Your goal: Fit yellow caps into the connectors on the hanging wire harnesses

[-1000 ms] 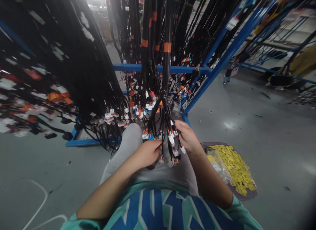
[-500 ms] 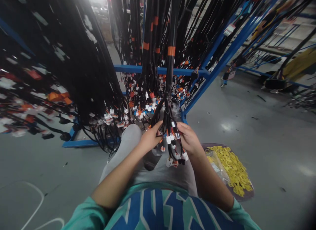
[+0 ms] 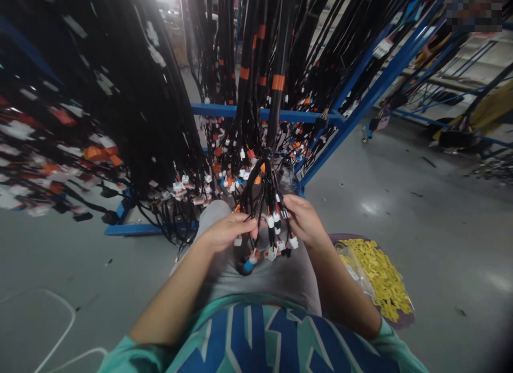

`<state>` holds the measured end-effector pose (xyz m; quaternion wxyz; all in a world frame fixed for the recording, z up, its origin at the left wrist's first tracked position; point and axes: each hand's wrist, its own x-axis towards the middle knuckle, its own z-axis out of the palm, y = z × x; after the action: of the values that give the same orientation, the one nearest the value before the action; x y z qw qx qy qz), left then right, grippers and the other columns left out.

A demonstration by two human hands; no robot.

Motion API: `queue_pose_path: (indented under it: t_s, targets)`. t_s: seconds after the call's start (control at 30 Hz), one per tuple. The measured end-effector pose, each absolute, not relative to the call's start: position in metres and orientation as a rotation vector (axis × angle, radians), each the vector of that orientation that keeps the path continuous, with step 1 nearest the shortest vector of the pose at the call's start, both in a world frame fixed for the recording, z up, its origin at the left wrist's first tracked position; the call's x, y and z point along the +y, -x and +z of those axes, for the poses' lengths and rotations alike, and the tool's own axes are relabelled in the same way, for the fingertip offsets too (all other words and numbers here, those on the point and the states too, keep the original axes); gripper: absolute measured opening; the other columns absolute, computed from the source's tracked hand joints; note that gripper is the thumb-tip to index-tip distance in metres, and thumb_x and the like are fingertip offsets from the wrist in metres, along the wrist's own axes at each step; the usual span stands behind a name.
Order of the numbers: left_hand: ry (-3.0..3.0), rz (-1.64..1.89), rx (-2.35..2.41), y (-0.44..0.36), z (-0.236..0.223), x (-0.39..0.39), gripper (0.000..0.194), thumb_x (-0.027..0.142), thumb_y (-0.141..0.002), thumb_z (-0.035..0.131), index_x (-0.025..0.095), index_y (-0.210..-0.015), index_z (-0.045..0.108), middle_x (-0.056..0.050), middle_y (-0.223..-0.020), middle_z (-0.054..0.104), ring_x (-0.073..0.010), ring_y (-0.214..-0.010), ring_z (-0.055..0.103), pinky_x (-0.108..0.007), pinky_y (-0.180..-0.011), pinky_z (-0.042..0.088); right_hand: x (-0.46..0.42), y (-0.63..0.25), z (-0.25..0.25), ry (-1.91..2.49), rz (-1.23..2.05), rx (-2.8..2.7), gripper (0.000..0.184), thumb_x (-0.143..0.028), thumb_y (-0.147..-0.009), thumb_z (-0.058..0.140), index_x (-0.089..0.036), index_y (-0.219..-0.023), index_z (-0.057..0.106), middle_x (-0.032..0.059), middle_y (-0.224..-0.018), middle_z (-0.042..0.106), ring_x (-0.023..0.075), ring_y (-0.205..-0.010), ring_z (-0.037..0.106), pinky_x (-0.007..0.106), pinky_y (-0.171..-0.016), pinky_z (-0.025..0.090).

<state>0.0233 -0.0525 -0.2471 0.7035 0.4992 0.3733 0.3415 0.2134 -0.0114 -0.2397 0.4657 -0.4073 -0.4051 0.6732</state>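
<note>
A black wire harness (image 3: 276, 108) with an orange tape band hangs down in front of me, its lower end split into thin branches over my lap. White connectors (image 3: 276, 223) tip several of these branches, and a blue connector (image 3: 249, 265) hangs lowest on the left. My left hand (image 3: 230, 228) is closed on some left-hand branches, thumb and fingers pressed together. On the other side my right hand (image 3: 306, 220) pinches a thin branch near a small white piece; its fingertips partly hide what they hold.
A blue metal rack (image 3: 224, 110) carries many hanging harnesses (image 3: 160, 95) ahead and to the left. By my right leg, a tub (image 3: 409, 315) holds yellow plastic pieces (image 3: 380, 277) and a clear bag (image 3: 356, 269). A white cable (image 3: 66, 330) lies on the floor at left.
My left hand has moved left and slightly down, spreading branches away from the bundle; the blue connector has come into view. My right hand stays nearly in place.
</note>
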Motion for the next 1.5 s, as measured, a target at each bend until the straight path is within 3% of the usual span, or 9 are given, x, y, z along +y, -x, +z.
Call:
queue_pose_path:
  t_s: [0.13,0.3,0.43,0.6,0.7,0.9,1.0,1.17,1.5]
  targets:
    - [-0.887,0.699,0.793,-0.017,-0.251,-0.056,0.047,0.057,-0.060,0.071,0.013,-0.060,0.055,-0.004,-0.064,0.060,-0.0145,-0.051,0.057,-0.027,-0.052,0.043,-0.010,-0.212,-0.244,1.032,1.601,-1.044,0.032,-0.045,-0.055,0.077,-0.018,-0.067,0.067,-0.0029,-0.054,0.055,0.0080,-0.049,0.038,0.021,-0.047,0.029]
    - [-1.411,0.720,1.095,-0.014,-0.240,-0.057,0.030,0.042,-0.074,0.062,0.014,-0.062,0.060,-0.003,-0.065,0.059,-0.0130,-0.066,0.053,-0.024,-0.063,0.041,-0.009,-0.212,-0.244,1.072,1.531,-1.136,0.033,-0.047,-0.059,0.073,-0.017,-0.072,0.069,-0.0027,-0.054,0.053,0.0082,-0.050,0.036,0.022,-0.049,0.027]
    - [-1.612,0.719,1.329,-0.005,-0.221,-0.065,0.030,0.036,-0.075,0.059,0.016,-0.054,0.053,0.000,-0.056,0.051,-0.0123,-0.061,0.047,-0.022,-0.059,0.036,-0.010,-0.211,-0.240,1.094,1.392,-1.132,0.031,-0.045,-0.060,0.071,-0.018,-0.075,0.069,-0.0023,-0.057,0.055,0.0086,-0.051,0.038,0.023,-0.049,0.027]
    - [-1.179,0.554,0.773,0.005,-0.221,-0.079,0.040,0.052,-0.070,0.064,0.013,-0.059,0.060,-0.006,-0.063,0.064,-0.0168,-0.067,0.059,-0.028,-0.070,0.043,-0.010,-0.211,-0.237,1.065,1.228,-1.073,0.022,-0.040,-0.063,0.068,-0.019,-0.069,0.065,-0.0041,-0.055,0.050,0.0076,-0.048,0.037,0.024,-0.048,0.027]
    - [-0.936,0.557,0.613,0.004,-0.239,-0.087,0.040,0.050,-0.064,0.071,0.011,-0.062,0.062,-0.010,-0.069,0.069,-0.0215,-0.074,0.065,-0.032,-0.075,0.046,-0.009,-0.212,-0.238,1.081,1.200,-1.074,0.022,-0.039,-0.064,0.068,-0.018,-0.067,0.063,-0.0040,-0.055,0.050,0.0072,-0.047,0.037,0.023,-0.047,0.026]
    - [-0.696,0.478,0.480,-0.003,-0.271,-0.093,0.045,0.056,-0.071,0.061,0.012,-0.069,0.056,-0.008,-0.057,0.066,-0.0180,-0.040,0.059,-0.023,-0.040,0.040,-0.007,-0.215,-0.246,1.086,1.212,-1.075,0.024,-0.041,-0.065,0.067,-0.018,-0.071,0.062,-0.0045,-0.057,0.049,0.0064,-0.048,0.036,0.022,-0.046,0.028]
    - [-0.560,0.511,0.373,-0.014,-0.265,-0.090,0.041,0.050,-0.082,0.047,0.016,-0.060,0.047,0.003,-0.036,0.045,-0.0104,-0.023,0.037,-0.021,-0.032,0.035,-0.007,-0.214,-0.247,1.126,1.285,-1.101,0.026,-0.043,-0.065,0.067,-0.018,-0.073,0.063,-0.0045,-0.056,0.049,0.0066,-0.047,0.037,0.021,-0.044,0.028]
    - [-0.193,0.683,0.455,-0.039,-0.226,-0.076,0.047,0.033,-0.095,0.015,0.017,-0.058,0.040,0.007,-0.038,0.026,-0.0049,-0.025,0.011,-0.018,-0.031,0.029,-0.015,-0.209,-0.239,0.999,1.599,-1.073,0.034,-0.046,-0.066,0.069,-0.018,-0.086,0.066,-0.0020,-0.064,0.056,0.0075,-0.051,0.046,0.020,-0.044,0.034]
    - [0.083,0.778,0.578,-0.048,-0.213,-0.062,0.048,0.036,-0.096,0.019,0.015,-0.059,0.043,0.007,-0.042,0.030,-0.0031,-0.028,0.022,-0.015,-0.033,0.026,-0.018,-0.202,-0.229,0.739,2.046,-0.795,0.025,-0.042,-0.079,0.057,-0.019,-0.090,0.060,-0.0002,-0.076,0.066,0.0090,-0.053,0.056,0.022,-0.052,0.046]
